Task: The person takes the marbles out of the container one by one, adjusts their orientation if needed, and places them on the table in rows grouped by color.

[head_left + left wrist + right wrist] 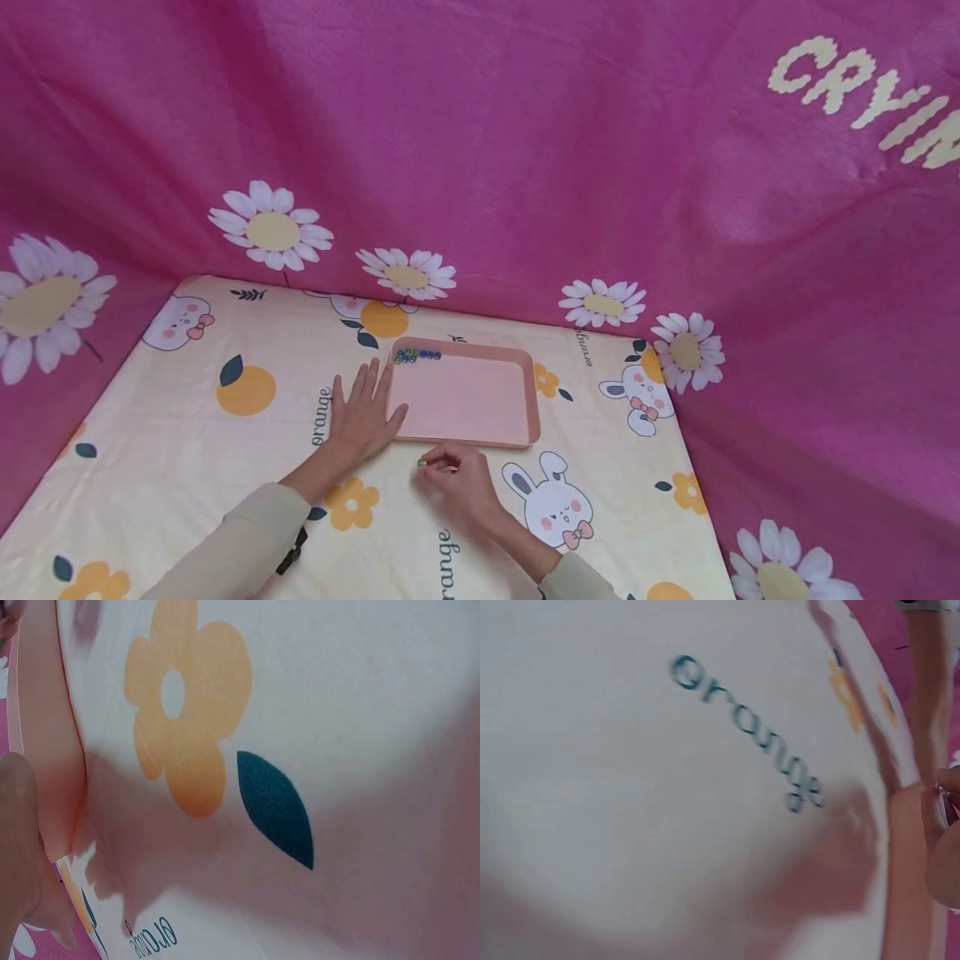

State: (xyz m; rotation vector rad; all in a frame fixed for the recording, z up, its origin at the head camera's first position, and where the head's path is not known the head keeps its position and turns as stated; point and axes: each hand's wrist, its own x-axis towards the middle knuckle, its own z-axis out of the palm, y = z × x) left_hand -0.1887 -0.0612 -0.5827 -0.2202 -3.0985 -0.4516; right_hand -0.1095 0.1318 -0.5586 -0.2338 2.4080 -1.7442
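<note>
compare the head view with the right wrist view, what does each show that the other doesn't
Only the head view shows the small blue and green pieces grouped in the tray's far left corner, the tray's floor, and the printed rabbit on the cloth.

Only the right wrist view shows the nearby printed word "orange" in full; the head view cuts it off at the bottom edge.

Both show the right grip, part of the tray, the cloth and some of the magenta curtain.
</note>
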